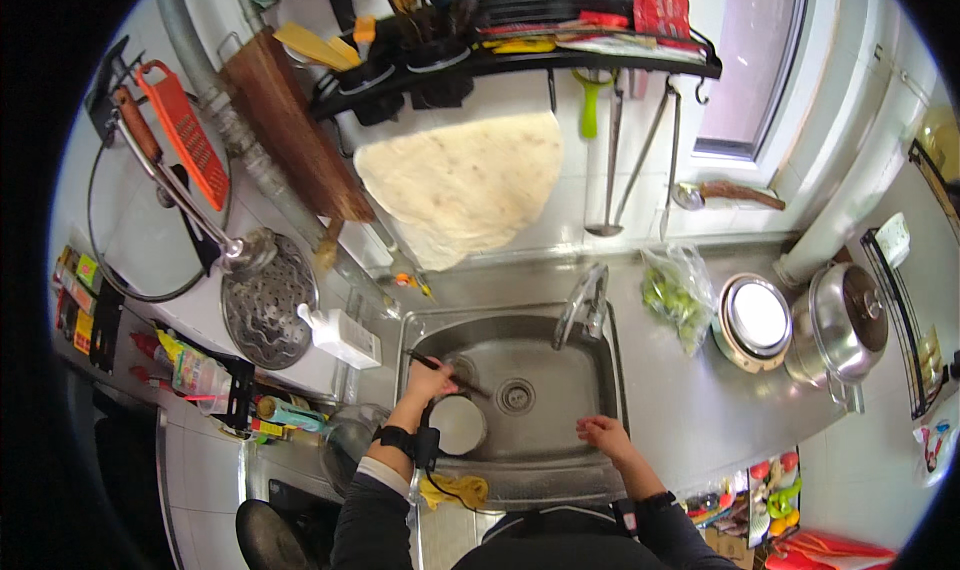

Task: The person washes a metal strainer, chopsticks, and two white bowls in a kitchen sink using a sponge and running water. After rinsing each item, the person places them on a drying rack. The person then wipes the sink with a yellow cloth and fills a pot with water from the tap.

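In the stainless steel sink [547,435], my left hand [429,381] is at the left side, on a dark, slender utensil [472,388] that slants across the basin; its kind is unclear. Just below that hand lies a round white bowl or dish [457,425]. Another round item, partly covered by the hand and utensil, rests at the basin's left. My right hand [602,433] is over the sink's right side, fingers slightly spread, holding nothing. The drain [515,396] lies between the hands. The chrome faucet [583,307] arches over the back of the basin.
A white pump bottle [343,337] stands left of the sink, a yellow cloth [454,490] at its front edge. On the right counter are a plastic bag of green vegetables [675,292], stacked round dishes [756,319] and a lidded steel pot [840,322]. Ladles [606,229] hang behind.
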`<state>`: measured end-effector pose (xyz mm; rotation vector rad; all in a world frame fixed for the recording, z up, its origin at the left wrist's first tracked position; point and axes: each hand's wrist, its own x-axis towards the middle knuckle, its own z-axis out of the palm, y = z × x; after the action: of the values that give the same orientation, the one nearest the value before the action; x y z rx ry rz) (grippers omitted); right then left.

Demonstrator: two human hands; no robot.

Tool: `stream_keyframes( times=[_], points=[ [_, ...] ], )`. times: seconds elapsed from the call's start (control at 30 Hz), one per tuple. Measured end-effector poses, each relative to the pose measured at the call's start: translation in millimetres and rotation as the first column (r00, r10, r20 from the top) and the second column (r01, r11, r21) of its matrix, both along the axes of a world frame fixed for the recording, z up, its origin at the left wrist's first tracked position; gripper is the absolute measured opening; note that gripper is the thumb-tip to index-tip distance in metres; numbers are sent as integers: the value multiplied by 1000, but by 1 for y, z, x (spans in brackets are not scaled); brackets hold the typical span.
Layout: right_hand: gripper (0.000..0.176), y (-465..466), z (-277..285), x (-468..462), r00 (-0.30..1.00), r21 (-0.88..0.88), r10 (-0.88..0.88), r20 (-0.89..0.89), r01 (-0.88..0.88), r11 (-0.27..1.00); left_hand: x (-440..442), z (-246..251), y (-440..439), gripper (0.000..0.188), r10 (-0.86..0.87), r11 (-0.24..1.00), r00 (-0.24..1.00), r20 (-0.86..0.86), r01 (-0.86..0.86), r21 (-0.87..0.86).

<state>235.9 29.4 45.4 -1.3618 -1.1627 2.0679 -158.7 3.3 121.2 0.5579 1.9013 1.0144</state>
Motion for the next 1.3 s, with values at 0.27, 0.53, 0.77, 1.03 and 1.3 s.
stream_keyframes(
  times=[0.27,0.53,0.77,1.03,1.3],
  points=[
    [22,7,12,4,996,12,58,69,-59,998,-24,266,36,28,127,587,921,-369,230,777],
    [22,10,-1,11,999,10,34,0,-34,999,-10,495,94,29,617,272,723,-311,176,946],
    [19,5,-18,24,999,40,-11,-40,12,999,-4,529,202,24,190,859,625,-757,268,436],
    [22,1,-29,34,998,153,61,3,-61,986,-21,480,201,30,-97,729,926,-365,316,607],
    [26,-3,-7,-51,951,-6,308,3,-308,951,17,400,107,23,67,633,938,-341,224,741]
  ],
)
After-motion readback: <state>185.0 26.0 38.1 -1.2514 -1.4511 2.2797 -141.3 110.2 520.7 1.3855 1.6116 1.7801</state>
